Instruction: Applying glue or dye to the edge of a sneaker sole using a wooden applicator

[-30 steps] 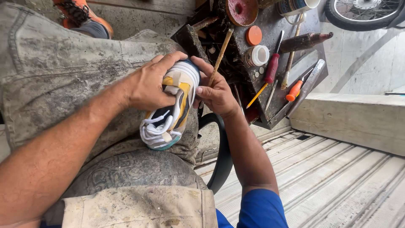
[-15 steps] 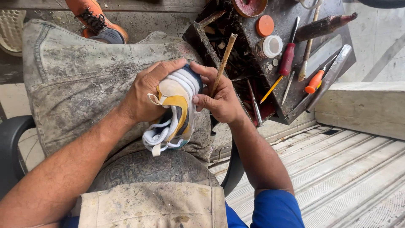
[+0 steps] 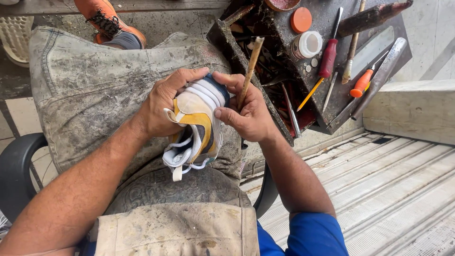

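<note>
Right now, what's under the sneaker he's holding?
Under the sneaker lies a dirty grey cloth draped over the lap, with a dark worn pad below. The left hand and right hand grip its sole end. The cloth hides whatever lies beneath.

A ribbed, pale metal floor plate (image 3: 398, 189) fills the lower right in daylight. Beside it runs a grey concrete step (image 3: 417, 111). At the left edge curves the black plastic arm of a chair (image 3: 16, 166), above pale floor tiles (image 3: 19, 114).
</note>
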